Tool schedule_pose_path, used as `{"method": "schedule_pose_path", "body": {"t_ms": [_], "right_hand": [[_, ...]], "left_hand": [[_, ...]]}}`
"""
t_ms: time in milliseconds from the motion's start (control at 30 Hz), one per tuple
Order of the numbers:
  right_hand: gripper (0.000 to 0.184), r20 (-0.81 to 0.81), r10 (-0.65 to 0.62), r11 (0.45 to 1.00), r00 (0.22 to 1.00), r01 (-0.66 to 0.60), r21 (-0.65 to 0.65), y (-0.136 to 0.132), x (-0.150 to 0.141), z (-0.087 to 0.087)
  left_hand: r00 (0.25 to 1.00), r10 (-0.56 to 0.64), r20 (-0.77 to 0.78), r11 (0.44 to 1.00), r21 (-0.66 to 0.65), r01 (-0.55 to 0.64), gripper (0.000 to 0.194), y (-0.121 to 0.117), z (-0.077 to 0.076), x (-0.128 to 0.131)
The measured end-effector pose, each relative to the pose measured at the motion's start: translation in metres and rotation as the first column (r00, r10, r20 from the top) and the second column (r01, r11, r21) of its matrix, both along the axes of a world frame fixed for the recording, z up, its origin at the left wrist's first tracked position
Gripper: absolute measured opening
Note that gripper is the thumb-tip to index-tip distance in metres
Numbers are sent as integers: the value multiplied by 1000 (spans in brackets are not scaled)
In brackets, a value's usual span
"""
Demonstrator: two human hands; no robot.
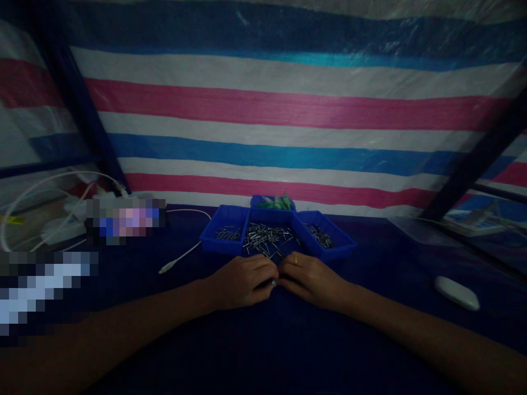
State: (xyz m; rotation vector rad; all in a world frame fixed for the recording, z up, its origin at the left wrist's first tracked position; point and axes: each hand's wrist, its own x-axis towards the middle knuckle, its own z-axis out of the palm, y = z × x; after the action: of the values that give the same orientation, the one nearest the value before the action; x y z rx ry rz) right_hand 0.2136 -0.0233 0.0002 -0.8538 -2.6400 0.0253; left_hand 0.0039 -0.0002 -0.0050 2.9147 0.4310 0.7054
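My left hand (250, 280) is closed in a pinch just in front of the pile. A small shiny end of a metal pin (274, 282) shows at its fingertips. Touching or almost touching it, my right hand (313, 280), with a ring on one finger, is closed too; what its fingertips hold is hidden. Behind both hands lies a loose heap of thin metal pins (267, 236), rivet-like in shape. It is flanked by a left blue tray (209, 230) and a right blue tray (340, 241), each with more such pins inside.
At the back stands a third blue bin (256, 202) with green plastic packaging (280, 202). A white cable (181, 258) lies left of the trays. To the right is a white oval case (457, 292). A striped sheet (288, 109) hangs behind the dark blue surface, between dark metal posts.
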Motion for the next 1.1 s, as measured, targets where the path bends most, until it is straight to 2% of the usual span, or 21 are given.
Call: {"method": "schedule_pose_path", "body": {"t_ms": [100,200,467,600,733,833,1100], "right_hand": [[19,-7,-32,999,999,32,-13,-1,0,1],[19,-25,-28,999,999,27,-34,-2,0,2],[16,-81,4,988,997,-17,-154,-4,-5,5],[12,-98,-28,982,995,9,-189,-4,-6,5],[8,-118,-91,974,989,63,-218,-3,-5,3],[6,-128,-118,971,985,87,-222,-2,-3,2],[5,-168,-79,964,983,33,-263,1,-4,3]], "left_hand": [[998,65,-6,997,-38,-65,9,-1,0,0],[990,132,-43,991,-19,-133,6,-2,2,0],[993,99,-67,988,129,-90,19,1,0,-1],[992,116,-58,978,183,-104,22,0,0,-2],[985,155,-76,980,140,-143,24,-1,4,-4],[987,132,-87,987,108,-122,21,-1,6,-5],[984,157,-90,987,-16,-159,17,4,8,-7]]}}
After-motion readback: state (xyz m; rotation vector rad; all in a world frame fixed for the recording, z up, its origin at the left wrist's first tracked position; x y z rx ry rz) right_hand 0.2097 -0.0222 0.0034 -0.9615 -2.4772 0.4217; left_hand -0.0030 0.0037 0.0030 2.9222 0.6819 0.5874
